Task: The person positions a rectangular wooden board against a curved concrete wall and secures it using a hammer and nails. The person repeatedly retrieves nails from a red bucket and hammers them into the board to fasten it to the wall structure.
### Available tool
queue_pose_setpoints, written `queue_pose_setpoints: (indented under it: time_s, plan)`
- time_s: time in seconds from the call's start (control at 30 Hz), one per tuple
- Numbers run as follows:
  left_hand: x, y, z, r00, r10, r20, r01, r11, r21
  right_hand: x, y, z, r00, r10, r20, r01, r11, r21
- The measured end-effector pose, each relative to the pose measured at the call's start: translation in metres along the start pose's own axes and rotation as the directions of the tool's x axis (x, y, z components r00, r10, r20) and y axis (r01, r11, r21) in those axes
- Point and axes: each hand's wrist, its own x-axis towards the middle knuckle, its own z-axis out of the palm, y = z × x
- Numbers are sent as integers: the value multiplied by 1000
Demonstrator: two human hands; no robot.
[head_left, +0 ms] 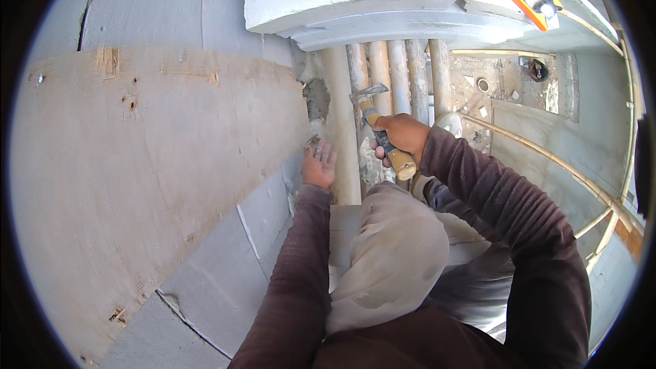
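I see a big plywood board [143,184] filling the left of the frame, with wooden poles [393,75] standing at upper centre. My right hand [403,135], at centre, wraps its grip tight around a hammer [380,133]. My left hand [319,166], fingers spread, presses against the board's right edge.

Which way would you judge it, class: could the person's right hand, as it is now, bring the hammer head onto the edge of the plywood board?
Probably yes. The right hand grips the hammer, its head close to the plywood board edge. Only the left hand rests by that edge, somewhat in the way.
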Motion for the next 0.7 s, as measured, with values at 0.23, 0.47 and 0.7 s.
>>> queue_pose_setpoints:
  time_s: [0.23, 0.47, 0.7]
  plan:
    - [54, 9, -27, 994, -34, -106, 42, 997, 72, 41, -22, 8, 989, 120, 90, -110, 988, -107]
    - [44, 0, -7, 973, -103, -206, 102, 995, -16, 40, 4, 32, 984, 176, 32, -178, 981, 83]
    - [45, 23, -25, 959, -140, -245, 160, 985, 66, 28, 67, 85, 999, 15, 43, -18, 998, 62]
